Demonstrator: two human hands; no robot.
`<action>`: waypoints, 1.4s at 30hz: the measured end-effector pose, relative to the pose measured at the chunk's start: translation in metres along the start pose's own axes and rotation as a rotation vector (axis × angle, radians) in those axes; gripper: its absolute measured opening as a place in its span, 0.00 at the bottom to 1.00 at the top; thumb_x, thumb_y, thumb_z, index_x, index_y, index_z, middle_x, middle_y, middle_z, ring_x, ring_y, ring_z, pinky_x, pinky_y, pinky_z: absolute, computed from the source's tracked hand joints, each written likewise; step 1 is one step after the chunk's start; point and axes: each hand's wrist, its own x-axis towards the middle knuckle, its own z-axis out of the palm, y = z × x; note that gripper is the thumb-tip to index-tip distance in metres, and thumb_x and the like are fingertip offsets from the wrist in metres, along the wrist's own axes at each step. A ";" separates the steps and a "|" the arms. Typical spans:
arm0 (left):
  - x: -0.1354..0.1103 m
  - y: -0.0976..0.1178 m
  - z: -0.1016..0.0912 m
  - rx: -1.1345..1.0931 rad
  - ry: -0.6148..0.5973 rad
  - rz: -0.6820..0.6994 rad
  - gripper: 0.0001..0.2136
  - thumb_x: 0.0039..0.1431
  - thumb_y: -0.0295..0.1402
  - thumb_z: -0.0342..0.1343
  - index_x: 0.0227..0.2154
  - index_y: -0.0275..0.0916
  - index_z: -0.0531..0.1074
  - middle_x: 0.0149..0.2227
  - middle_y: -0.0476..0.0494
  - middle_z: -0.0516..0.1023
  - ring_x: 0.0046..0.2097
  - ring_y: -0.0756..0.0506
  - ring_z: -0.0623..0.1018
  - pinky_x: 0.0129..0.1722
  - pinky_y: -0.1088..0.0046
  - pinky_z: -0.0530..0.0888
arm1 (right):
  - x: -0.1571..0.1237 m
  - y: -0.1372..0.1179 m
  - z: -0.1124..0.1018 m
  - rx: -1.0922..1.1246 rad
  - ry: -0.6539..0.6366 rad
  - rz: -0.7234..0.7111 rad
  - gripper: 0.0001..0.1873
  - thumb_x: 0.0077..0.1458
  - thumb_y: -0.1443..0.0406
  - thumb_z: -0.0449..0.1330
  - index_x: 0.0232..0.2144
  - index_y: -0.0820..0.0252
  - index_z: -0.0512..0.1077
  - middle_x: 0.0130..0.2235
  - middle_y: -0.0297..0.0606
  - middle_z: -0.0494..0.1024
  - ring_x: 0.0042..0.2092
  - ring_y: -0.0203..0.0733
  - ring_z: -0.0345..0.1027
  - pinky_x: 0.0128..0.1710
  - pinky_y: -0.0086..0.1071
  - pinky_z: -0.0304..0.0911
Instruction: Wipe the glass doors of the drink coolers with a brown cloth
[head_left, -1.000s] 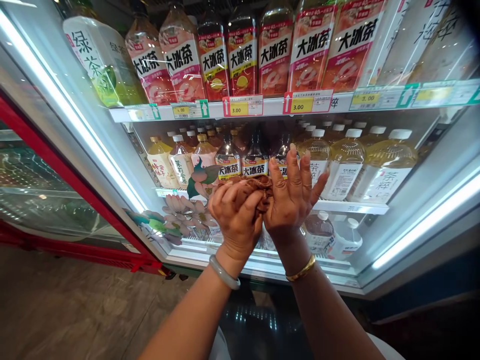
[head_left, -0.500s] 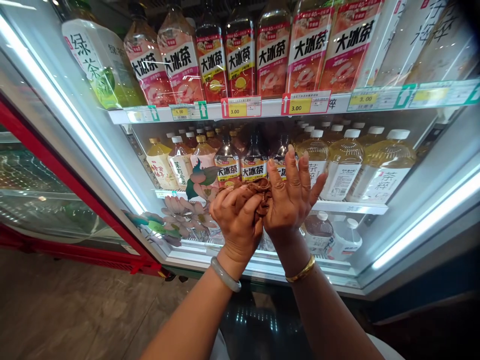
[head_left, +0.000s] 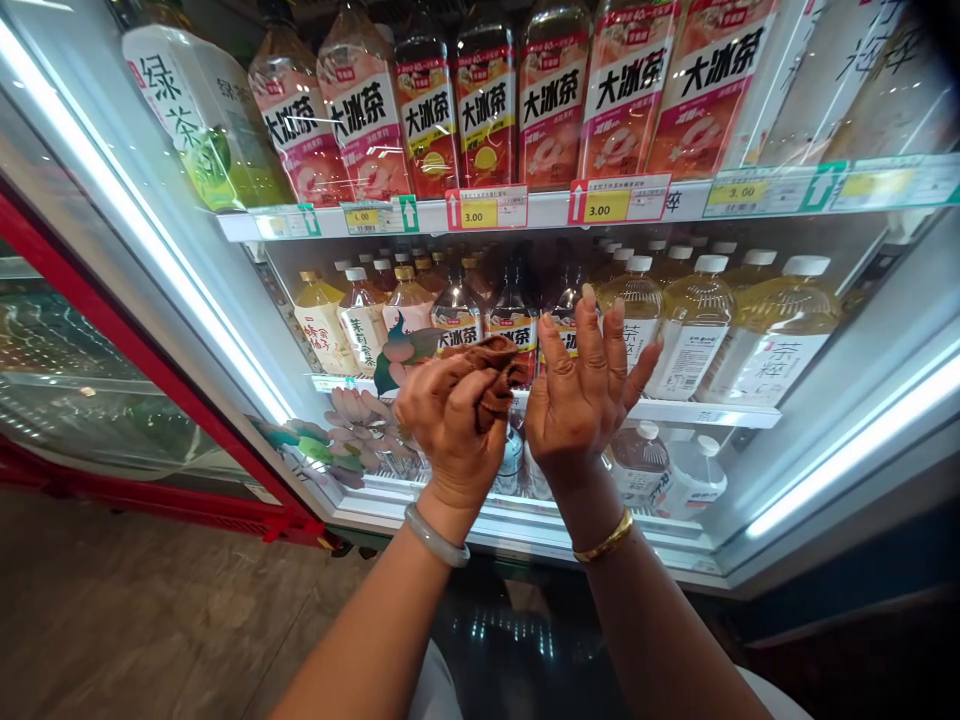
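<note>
My left hand is closed round a crumpled brown cloth, which bunches out past the thumb and fingers. Beside it on the right, my right hand is raised with its fingers stretched out and holds nothing. A narrow gap parts it from the cloth. Both hands are in front of a lit drinks cooler's glass, which bears a printed flower pattern. Whether the right palm touches the glass cannot be made out. Behind the hands, dark tea bottles stand on the middle shelf.
Large tea bottles line the upper shelf above a strip of price tags. Clear yellow bottles stand at the right of the middle shelf. A red-framed cooler is on the left, above a grey floor.
My left hand has moved left with the cloth, away from my right hand. A gap now shows between the two. The right hand stays nearly in place, fingers still spread.
</note>
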 end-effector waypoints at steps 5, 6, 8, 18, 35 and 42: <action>-0.001 0.008 0.000 -0.038 -0.049 0.044 0.13 0.60 0.31 0.61 0.48 0.47 0.73 0.50 0.41 0.76 0.57 0.39 0.74 0.61 0.53 0.68 | -0.001 0.000 -0.001 0.016 -0.027 0.022 0.26 0.69 0.64 0.45 0.65 0.46 0.65 0.70 0.35 0.65 0.75 0.43 0.49 0.75 0.57 0.41; 0.003 0.004 -0.001 -0.041 -0.030 0.030 0.14 0.60 0.31 0.61 0.49 0.47 0.73 0.51 0.41 0.76 0.57 0.40 0.74 0.61 0.54 0.68 | 0.000 -0.001 -0.002 0.014 -0.032 0.023 0.26 0.69 0.64 0.46 0.65 0.46 0.65 0.70 0.35 0.65 0.75 0.44 0.49 0.75 0.57 0.40; 0.011 -0.004 -0.002 -0.035 0.026 -0.030 0.19 0.59 0.31 0.62 0.54 0.45 0.71 0.53 0.39 0.74 0.59 0.40 0.73 0.62 0.55 0.68 | 0.000 -0.002 -0.003 0.008 -0.044 0.021 0.25 0.69 0.64 0.48 0.65 0.46 0.66 0.70 0.36 0.65 0.75 0.45 0.48 0.75 0.57 0.40; 0.000 0.011 0.000 -0.018 -0.071 0.049 0.16 0.62 0.34 0.60 0.52 0.47 0.74 0.52 0.39 0.73 0.58 0.38 0.73 0.63 0.51 0.67 | 0.000 0.001 0.002 0.050 0.033 -0.007 0.24 0.71 0.65 0.44 0.63 0.51 0.69 0.69 0.37 0.66 0.75 0.41 0.48 0.76 0.51 0.37; 0.010 0.014 -0.004 -0.043 -0.103 -0.032 0.17 0.62 0.33 0.61 0.54 0.47 0.77 0.50 0.40 0.73 0.56 0.39 0.72 0.63 0.56 0.65 | 0.001 -0.003 -0.004 0.058 -0.027 0.034 0.23 0.70 0.63 0.49 0.65 0.48 0.67 0.70 0.36 0.66 0.74 0.49 0.51 0.75 0.59 0.40; 0.018 0.004 -0.004 -0.078 0.002 -0.169 0.18 0.61 0.33 0.63 0.54 0.45 0.76 0.51 0.41 0.73 0.57 0.40 0.72 0.63 0.57 0.66 | 0.000 -0.003 -0.004 0.098 -0.046 0.041 0.26 0.69 0.63 0.50 0.67 0.46 0.63 0.70 0.36 0.64 0.74 0.52 0.51 0.75 0.62 0.39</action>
